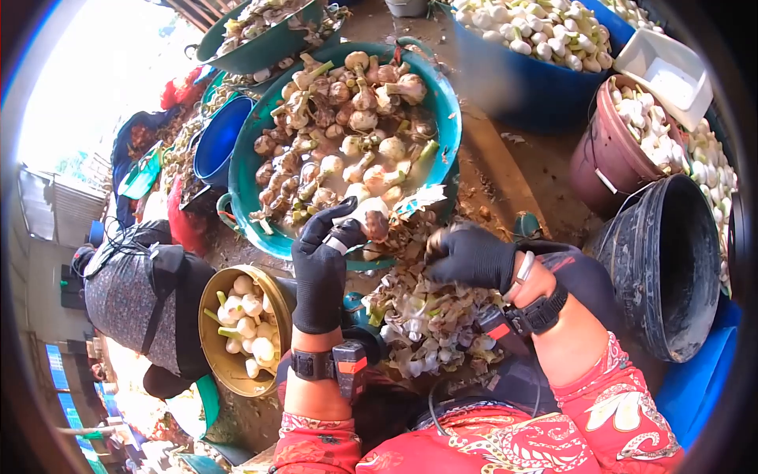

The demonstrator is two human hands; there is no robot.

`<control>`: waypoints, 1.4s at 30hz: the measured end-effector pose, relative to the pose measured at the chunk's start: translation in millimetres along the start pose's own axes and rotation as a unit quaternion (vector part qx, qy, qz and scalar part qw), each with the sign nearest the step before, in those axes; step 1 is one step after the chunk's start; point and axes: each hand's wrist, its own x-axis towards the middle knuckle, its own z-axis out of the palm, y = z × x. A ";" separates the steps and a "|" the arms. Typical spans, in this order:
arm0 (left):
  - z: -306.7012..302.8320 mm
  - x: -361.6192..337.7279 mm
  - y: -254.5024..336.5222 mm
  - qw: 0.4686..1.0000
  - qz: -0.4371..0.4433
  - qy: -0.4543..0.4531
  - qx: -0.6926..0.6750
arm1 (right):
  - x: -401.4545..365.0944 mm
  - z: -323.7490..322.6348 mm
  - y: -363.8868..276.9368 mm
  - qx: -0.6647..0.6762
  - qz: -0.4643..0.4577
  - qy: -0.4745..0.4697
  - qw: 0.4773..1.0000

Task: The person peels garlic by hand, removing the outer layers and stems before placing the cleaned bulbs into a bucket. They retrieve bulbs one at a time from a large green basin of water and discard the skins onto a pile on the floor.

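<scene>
The left hand (pixel 320 261), in a black glove, has its thumb and fingers clamped on a garlic bulb (pixel 373 221), pale over most of its surface with a brown patch at the lower end, held up by the near rim of a round green tub (pixel 246 158). The right hand (pixel 471 257), also gloved in black, is apart from it, to the right, its fingers curled together; whether anything is pinched between them cannot be told. A heap of papery peelings (pixel 426 324) lies below and between the two hands. Inside the tub, brown-skinned garlic bulbs (pixel 363 120), some with green stem stubs, crowd towards the far rim, while murky water shows near the right wall. On the floor beyond the left forearm, a yellow bucket (pixel 217 355) holds white bulbs (pixel 245 304), loosely gathered inside its rim. To the right of the arms, a black bucket (pixel 685 276) is tilted, its mouth turned sideways, just beside a reddish bucket (pixel 596 170) filled with pale garlic. Farther off, a large blue tub (pixel 513 87) is heaped to its edge with white bulbs, and a white container (pixel 663 71) sits near its right end. At the left, another person in patterned clothing (pixel 142 276) is beside the yellow bucket.
</scene>
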 end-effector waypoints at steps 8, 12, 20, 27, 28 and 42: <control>18.8 -2.9 6.8 0.965 0.123 -0.058 0.224 | 3.2 7.4 -14.1 0.386 -0.178 0.192 0.884; 26.1 -3.7 10.3 0.937 0.191 -0.056 0.287 | 1.1 9.3 -15.7 0.185 -0.226 0.316 0.903; 33.9 -8.1 14.0 0.867 0.311 -0.081 0.380 | -1.8 3.9 -7.6 0.277 -0.178 0.253 0.910; 27.9 -9.8 4.7 0.919 0.198 -0.073 0.333 | -11.1 5.5 -16.6 0.069 -0.138 0.237 0.959; 26.0 -9.8 5.3 0.956 0.110 -0.050 0.268 | -10.5 14.1 -10.4 0.068 -0.141 0.236 0.959; 30.4 -12.8 5.8 0.980 0.102 -0.068 0.158 | -20.3 14.8 -9.7 0.392 -0.208 0.258 0.858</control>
